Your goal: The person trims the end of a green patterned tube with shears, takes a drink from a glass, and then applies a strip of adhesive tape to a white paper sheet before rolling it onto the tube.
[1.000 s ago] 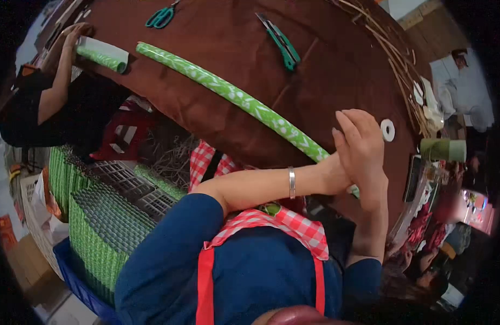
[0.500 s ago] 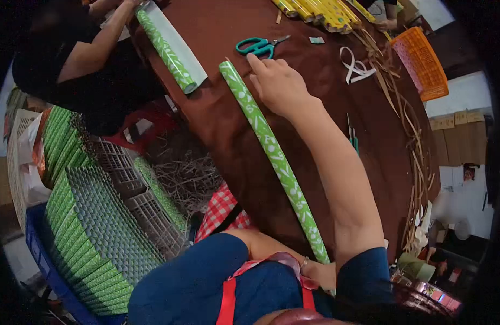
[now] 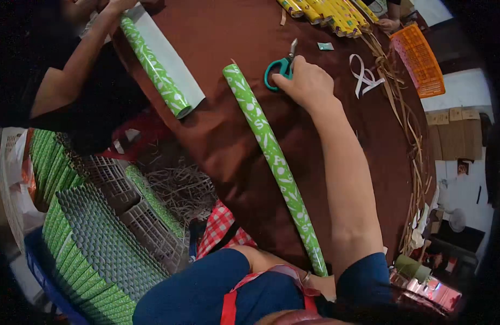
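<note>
My right hand [image 3: 312,84] has its fingers closed round the teal handles of a pair of scissors [image 3: 277,75], whose blades point away from me over the brown cloth. To its left lies a long roll of green wrapping paper [image 3: 274,157] with white printed shapes, running diagonally toward my body. My left hand [image 3: 323,285] is at the near end of this roll, low in the view, its fingers hidden. At the upper left, another person's hands are at a second green roll [image 3: 155,73] with a white sheet [image 3: 171,51] spread beside it.
Yellow rolls [image 3: 334,16] lie at the far edge, near another person's hand. A white ribbon loop [image 3: 362,76], a small packet [image 3: 326,46] and brown strips [image 3: 404,116] lie on the right. An orange basket [image 3: 423,59] stands beyond. Stacked green rolls [image 3: 93,249] fill a blue crate [image 3: 41,276] at left.
My right hand has taken hold of the scissors, and they have turned so the blades point up and away. The view has shifted slightly.
</note>
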`<state>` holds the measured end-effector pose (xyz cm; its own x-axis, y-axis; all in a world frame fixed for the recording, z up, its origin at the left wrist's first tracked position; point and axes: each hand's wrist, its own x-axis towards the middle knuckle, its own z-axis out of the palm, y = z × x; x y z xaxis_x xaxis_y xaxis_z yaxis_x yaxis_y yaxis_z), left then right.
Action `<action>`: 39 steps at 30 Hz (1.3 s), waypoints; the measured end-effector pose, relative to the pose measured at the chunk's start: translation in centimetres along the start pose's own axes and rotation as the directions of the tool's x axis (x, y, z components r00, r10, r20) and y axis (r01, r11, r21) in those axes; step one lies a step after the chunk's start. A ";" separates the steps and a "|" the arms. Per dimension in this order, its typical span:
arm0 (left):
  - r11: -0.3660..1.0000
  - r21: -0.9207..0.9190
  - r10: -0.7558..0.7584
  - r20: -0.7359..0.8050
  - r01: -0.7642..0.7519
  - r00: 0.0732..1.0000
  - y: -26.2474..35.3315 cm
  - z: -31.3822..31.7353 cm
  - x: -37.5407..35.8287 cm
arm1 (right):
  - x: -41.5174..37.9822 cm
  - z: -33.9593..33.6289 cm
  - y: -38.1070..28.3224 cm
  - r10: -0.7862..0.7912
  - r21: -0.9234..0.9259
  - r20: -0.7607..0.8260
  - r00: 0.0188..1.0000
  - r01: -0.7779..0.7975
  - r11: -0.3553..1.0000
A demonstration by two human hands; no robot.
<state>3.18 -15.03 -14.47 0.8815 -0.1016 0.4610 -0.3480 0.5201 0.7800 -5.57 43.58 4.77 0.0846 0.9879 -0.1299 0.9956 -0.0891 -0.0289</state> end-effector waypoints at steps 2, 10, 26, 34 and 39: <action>0.997 -0.081 -0.002 0.067 0.007 0.998 -0.5 -0.7 -1.6 | -0.6 0.0 0.6 -0.024 0.053 -0.024 0.999 0.025 0.998; 0.995 0.080 0.077 -0.274 -0.057 0.959 26.9 -7.9 -4.5 | -7.2 0.9 4.6 -0.134 -0.068 -0.136 0.982 0.126 0.990; 0.048 0.998 -0.204 -0.034 0.044 0.978 24.5 -6.1 -2.5 | -45.8 -3.6 18.7 -0.020 -0.225 -0.492 0.870 -0.105 0.969; 0.067 0.993 -0.128 -0.091 0.100 0.988 23.7 -4.4 -0.8 | -64.0 0.6 21.8 0.290 -0.114 -0.426 0.857 -0.369 0.922; 0.019 0.994 -0.100 -0.107 0.109 0.989 23.5 -4.5 -0.4 | -69.8 2.6 21.3 0.351 -0.018 -0.423 0.835 -0.396 0.918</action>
<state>-3.96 1.02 1.79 0.9409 -0.0621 0.3330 -0.2275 -0.8442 0.4854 9.65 -27.64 10.63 0.4375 0.8474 0.3007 0.8815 -0.4703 0.0426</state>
